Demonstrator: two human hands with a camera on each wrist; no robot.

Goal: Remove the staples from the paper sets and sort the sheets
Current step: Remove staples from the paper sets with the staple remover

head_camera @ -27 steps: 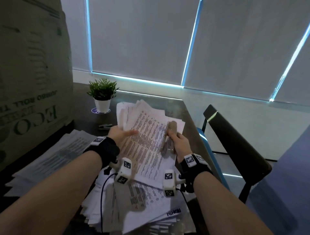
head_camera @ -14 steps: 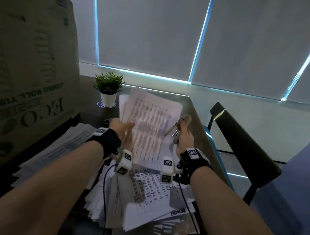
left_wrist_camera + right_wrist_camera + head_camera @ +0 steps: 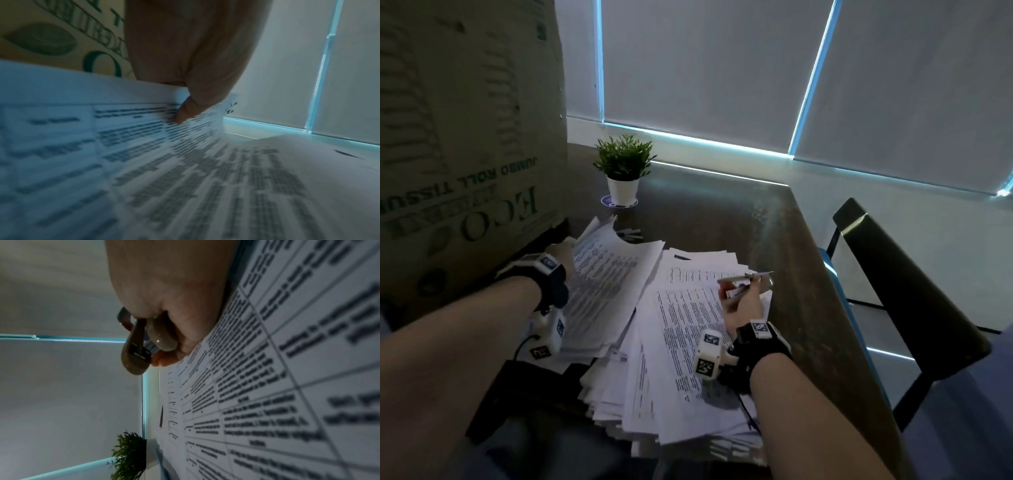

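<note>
Cardboard box (image 3: 465, 137) at the left, its green print upside down, "JUMBO ROLL TISSUE" in small capitals with its last letters at the frame edge, large "ECO" beside it, printed sheets (image 3: 688, 329) covered in table text too blurred to read, square black-and-white coded markers on the wrist cameras (image 3: 705, 365)

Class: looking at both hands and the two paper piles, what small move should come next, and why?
Probably let go of the sheet: the left hand pinches its far edge over the left pile by the cardboard box, while the right hand holds the staple remover over the right pile.

Office: paper-strewn desk (image 3: 722, 212), blinds (image 3: 705, 68)
</note>
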